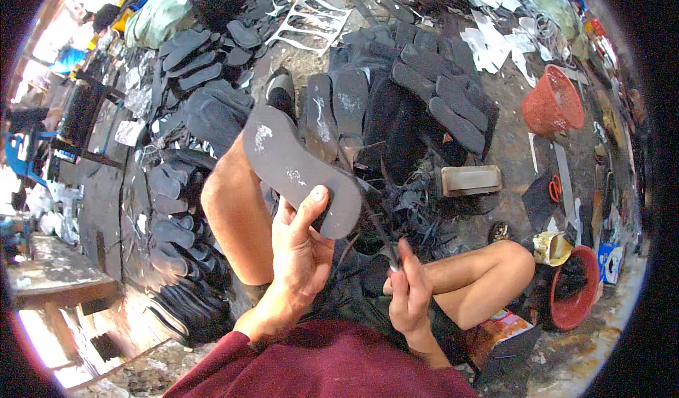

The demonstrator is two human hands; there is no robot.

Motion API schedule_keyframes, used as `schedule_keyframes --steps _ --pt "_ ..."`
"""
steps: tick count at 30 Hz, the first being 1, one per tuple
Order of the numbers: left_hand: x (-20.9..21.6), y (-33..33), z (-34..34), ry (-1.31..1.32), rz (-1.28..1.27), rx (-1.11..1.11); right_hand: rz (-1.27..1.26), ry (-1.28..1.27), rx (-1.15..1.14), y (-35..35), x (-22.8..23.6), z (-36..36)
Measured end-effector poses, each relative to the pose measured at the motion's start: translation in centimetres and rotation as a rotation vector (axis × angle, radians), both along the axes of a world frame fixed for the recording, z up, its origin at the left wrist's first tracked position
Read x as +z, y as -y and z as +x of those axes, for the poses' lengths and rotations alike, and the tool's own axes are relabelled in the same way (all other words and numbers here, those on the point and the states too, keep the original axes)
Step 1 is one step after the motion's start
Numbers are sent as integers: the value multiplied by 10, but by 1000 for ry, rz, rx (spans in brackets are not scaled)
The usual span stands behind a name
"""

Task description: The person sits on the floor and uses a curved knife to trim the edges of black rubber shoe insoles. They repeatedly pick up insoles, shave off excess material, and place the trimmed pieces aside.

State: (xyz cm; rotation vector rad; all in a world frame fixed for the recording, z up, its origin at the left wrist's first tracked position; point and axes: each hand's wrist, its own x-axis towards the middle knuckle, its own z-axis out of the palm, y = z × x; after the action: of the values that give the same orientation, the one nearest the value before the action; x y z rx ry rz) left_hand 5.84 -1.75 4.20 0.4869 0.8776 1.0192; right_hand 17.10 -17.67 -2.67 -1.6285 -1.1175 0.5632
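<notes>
- Holding the dark grey sole (304,164) above the lap, my left hand (304,246) clamps it between thumb and fingers.
- My right hand (410,295), near the sole's lower end, pinches a thin dark strip (382,233).
- Farther out, I see a pale block (470,179), piled dark soles (457,124) and a red basket (543,104).

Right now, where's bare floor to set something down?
Bare grey floor between the red perforated plastic basket and stacked flat black soles; stained floor below the round red plastic tub. Crowded: tangled black strips between the knees.

Bright glare at left (blown out); edges bend; corners are black.
</notes>
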Motion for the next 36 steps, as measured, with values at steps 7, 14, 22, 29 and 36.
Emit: schedule_keyframes --steps 7,14,22,29,36 --pt "-21 9 -24 -128 -67 -28 -70 142 80 44 -14 8" --pt "-45 30 -50 -225 48 -164 -48 141 216 -33 9 5" --pt "-55 47 -46 -1259 1073 -384 296 -815 -157 -89 9 14" --pt "-55 58 -51 -733 919 -324 228 -1000 -314 -102 21 47" --pt "-28 48 -80 -876 877 -241 139 -1155 -217 -107 14 19"
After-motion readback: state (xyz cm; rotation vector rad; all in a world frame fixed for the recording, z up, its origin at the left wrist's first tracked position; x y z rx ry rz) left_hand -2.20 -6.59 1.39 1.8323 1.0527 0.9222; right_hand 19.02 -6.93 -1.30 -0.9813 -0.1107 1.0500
